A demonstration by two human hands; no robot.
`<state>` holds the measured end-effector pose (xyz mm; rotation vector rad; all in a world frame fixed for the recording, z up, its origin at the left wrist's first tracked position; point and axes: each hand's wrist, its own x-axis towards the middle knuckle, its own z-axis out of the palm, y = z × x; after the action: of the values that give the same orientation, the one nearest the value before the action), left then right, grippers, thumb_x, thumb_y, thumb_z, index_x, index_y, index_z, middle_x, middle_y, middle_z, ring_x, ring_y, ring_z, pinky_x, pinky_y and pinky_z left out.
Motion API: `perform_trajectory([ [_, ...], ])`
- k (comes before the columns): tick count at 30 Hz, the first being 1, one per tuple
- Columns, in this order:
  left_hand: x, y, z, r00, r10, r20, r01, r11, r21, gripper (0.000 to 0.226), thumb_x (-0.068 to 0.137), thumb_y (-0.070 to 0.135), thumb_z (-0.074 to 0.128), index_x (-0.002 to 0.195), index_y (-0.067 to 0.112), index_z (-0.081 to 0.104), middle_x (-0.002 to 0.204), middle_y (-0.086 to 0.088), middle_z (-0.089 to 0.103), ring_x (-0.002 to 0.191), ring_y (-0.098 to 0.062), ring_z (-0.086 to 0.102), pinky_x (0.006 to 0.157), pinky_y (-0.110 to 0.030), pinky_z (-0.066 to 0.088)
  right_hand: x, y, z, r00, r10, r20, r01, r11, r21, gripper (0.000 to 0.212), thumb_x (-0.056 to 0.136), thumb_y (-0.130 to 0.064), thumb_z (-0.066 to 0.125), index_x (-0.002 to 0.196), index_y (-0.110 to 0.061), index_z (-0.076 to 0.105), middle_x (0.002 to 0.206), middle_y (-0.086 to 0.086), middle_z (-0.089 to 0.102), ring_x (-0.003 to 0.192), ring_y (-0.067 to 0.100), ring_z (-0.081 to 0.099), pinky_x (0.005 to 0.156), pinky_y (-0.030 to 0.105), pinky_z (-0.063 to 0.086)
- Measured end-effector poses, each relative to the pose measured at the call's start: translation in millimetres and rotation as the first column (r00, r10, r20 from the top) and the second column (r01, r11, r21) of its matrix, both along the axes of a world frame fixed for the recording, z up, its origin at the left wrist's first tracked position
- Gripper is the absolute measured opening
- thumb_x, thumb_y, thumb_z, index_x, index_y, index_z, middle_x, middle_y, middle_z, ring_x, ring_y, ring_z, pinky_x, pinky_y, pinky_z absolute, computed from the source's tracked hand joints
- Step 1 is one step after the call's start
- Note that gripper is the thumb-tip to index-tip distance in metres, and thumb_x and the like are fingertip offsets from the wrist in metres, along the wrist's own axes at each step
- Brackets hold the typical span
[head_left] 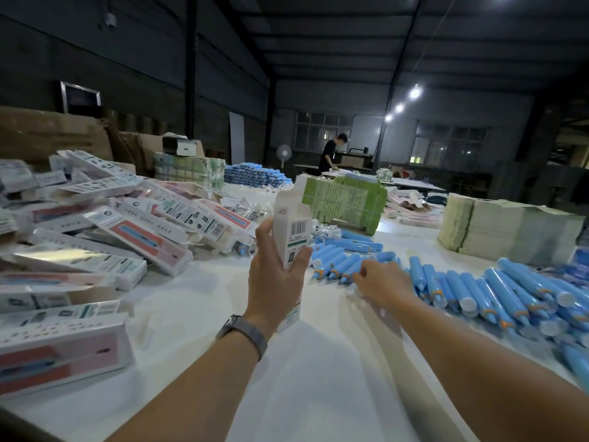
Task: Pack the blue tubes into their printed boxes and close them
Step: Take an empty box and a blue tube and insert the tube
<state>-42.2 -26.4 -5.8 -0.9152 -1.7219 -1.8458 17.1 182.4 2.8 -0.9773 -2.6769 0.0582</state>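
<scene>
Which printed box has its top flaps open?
The upright box gripped in the left hand, above the table. The pile of boxes on the left lies flat.

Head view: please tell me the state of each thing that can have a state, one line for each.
printed box: held upright in the left hand, top flaps open.
left hand: grips the box.
right hand: reaches over the loose tubes; whether it holds one is unclear.
blue tubes: lying loose on the table, unpacked.
packed boxes: piled at left.
flat cartons: stacked, not yet folded.
</scene>
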Motion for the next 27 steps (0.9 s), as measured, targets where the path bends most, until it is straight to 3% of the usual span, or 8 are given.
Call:
perform_trajectory([
  [6, 0.2, -0.5, -0.8, 0.999, -0.047, -0.011, 0.047, 0.999, 0.018, 0.039, 0.093, 0.040, 0.059, 0.121, 0.039, 0.033, 0.113, 0.003, 0.066, 0.088, -0.008, 0.068, 0.073, -0.038, 0.059, -7.5, -5.5, 17.2, 0.994, -0.097, 0.042, 0.102, 0.985, -0.138, 0.025, 0.089, -0.027, 0.052, 0.111, -0.017, 0.046, 0.086, 0.001, 0.056, 0.075, 0.017, 0.050, 0.057, 0.027, 0.036],
  [10, 0.0, -1.7, -0.8, 0.992, -0.126, -0.010, 0.127, 0.992, 0.022, 0.026, 0.096, 0.045, 0.045, 0.118, 0.038, 0.034, 0.108, 0.020, 0.063, 0.085, 0.002, 0.067, 0.065, -0.023, 0.056, -14.7, -14.5, 23.8, 0.992, -0.074, 0.104, 0.098, 0.964, -0.248, 0.018, 0.077, -0.016, 0.064, 0.084, -0.009, 0.049, 0.073, 0.005, 0.055, 0.063, 0.019, 0.054, 0.053, 0.026, 0.042],
  [14, 2.1, -2.9, 0.1, 0.988, -0.150, 0.025, 0.149, 0.989, 0.023, 0.030, 0.090, 0.050, 0.040, 0.117, 0.036, 0.037, 0.099, 0.018, 0.067, 0.076, -0.006, 0.065, 0.062, -0.029, 0.055, -11.7, -12.1, 33.4, 0.991, -0.100, -0.088, 0.035, 0.832, -0.554, 0.007, 0.076, 0.002, 0.054, 0.079, -0.003, 0.050, 0.054, 0.009, 0.049, 0.043, 0.018, 0.039, 0.043, 0.022, 0.032],
  [16, 4.5, -4.0, 0.9, 0.992, -0.123, 0.029, 0.124, 0.992, -0.017, 0.030, 0.092, 0.048, 0.040, 0.119, 0.036, 0.036, 0.102, 0.013, 0.068, 0.077, -0.013, 0.065, 0.066, -0.041, 0.057, -7.5, -19.6, 41.5, 0.960, -0.091, -0.266, -0.110, 0.749, -0.653, 0.018, 0.075, 0.006, 0.053, 0.088, -0.005, 0.048, 0.055, 0.010, 0.051, 0.041, 0.017, 0.038, 0.041, 0.019, 0.029],
  [20, 6.6, -3.7, -1.5, 0.995, 0.063, -0.080, -0.074, 0.986, -0.152, 0.042, 0.099, 0.047, 0.041, 0.137, 0.031, 0.031, 0.128, -0.001, 0.064, 0.104, -0.031, 0.066, 0.078, -0.045, 0.055, 0.1, -57.6, 71.0, 0.726, -0.042, -0.687, -0.558, 0.549, -0.623, 0.048, 0.086, -0.006, 0.059, 0.131, -0.012, 0.043, 0.087, 0.012, 0.062, 0.057, 0.015, 0.054, 0.042, 0.022, 0.040],
  [24, 5.2, -0.1, -0.9, 0.983, 0.154, -0.101, -0.170, 0.969, -0.177, 0.052, 0.099, 0.043, 0.052, 0.143, 0.021, 0.034, 0.131, -0.004, 0.064, 0.110, -0.033, 0.063, 0.076, -0.034, 0.043, 10.8, -94.4, 115.2, 0.435, -0.049, -0.899, -0.870, 0.234, -0.434, 0.051, 0.086, -0.003, 0.061, 0.133, -0.014, 0.043, 0.096, 0.011, 0.065, 0.070, 0.016, 0.069, 0.068, 0.035, 0.056],
  [25, 5.1, -0.1, -0.5, 0.982, 0.162, -0.094, -0.177, 0.968, -0.176, 0.052, 0.098, 0.040, 0.055, 0.142, 0.020, 0.035, 0.130, -0.004, 0.064, 0.110, -0.033, 0.062, 0.075, -0.035, 0.042, 13.5, -101.9, 122.4, 0.394, -0.031, -0.919, -0.897, 0.203, -0.392, 0.051, 0.084, -0.001, 0.064, 0.128, -0.019, 0.044, 0.099, 0.012, 0.066, 0.074, 0.017, 0.071, 0.071, 0.038, 0.058],
  [27, 5.6, -0.8, -0.4, 0.983, 0.163, -0.085, -0.175, 0.970, -0.170, 0.051, 0.098, 0.038, 0.057, 0.141, 0.020, 0.037, 0.129, -0.005, 0.064, 0.109, -0.034, 0.062, 0.075, -0.037, 0.045, 16.3, -115.1, 129.5, 0.360, 0.086, -0.929, -0.893, 0.320, -0.317, 0.056, 0.081, 0.002, 0.070, 0.121, -0.027, 0.042, 0.104, 0.009, 0.067, 0.081, 0.018, 0.072, 0.064, 0.032, 0.058],
])
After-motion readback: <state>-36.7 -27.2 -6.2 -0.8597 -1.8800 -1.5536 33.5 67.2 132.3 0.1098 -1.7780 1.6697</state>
